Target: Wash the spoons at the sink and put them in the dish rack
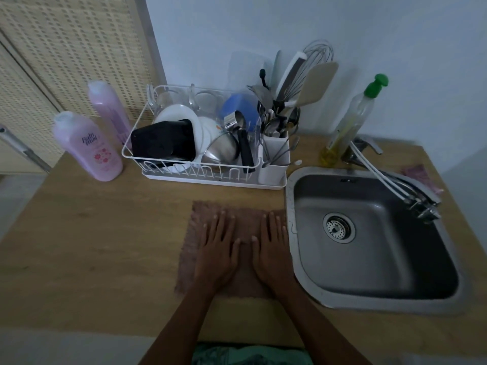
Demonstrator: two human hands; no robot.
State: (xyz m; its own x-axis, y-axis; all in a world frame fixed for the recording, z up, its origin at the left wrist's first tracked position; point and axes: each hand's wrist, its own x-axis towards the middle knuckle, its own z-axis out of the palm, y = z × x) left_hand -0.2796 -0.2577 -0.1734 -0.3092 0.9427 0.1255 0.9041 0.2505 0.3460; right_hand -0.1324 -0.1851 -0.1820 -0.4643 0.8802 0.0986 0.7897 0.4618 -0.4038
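My left hand and my right hand lie flat, side by side, fingers straight, on a brown cloth spread on the wooden counter. Neither hand holds anything. The steel sink is just right of my right hand, and its basin shows only the drain strainer. Behind the cloth stands the white wire dish rack, full of dishes. Its white cutlery holder carries several spoons together with a whisk and spatulas.
The faucet reaches over the sink's right rim. A dish soap bottle with a green pump stands behind the sink. Two pink bottles stand left of the rack. A white wall runs along the back of the counter.
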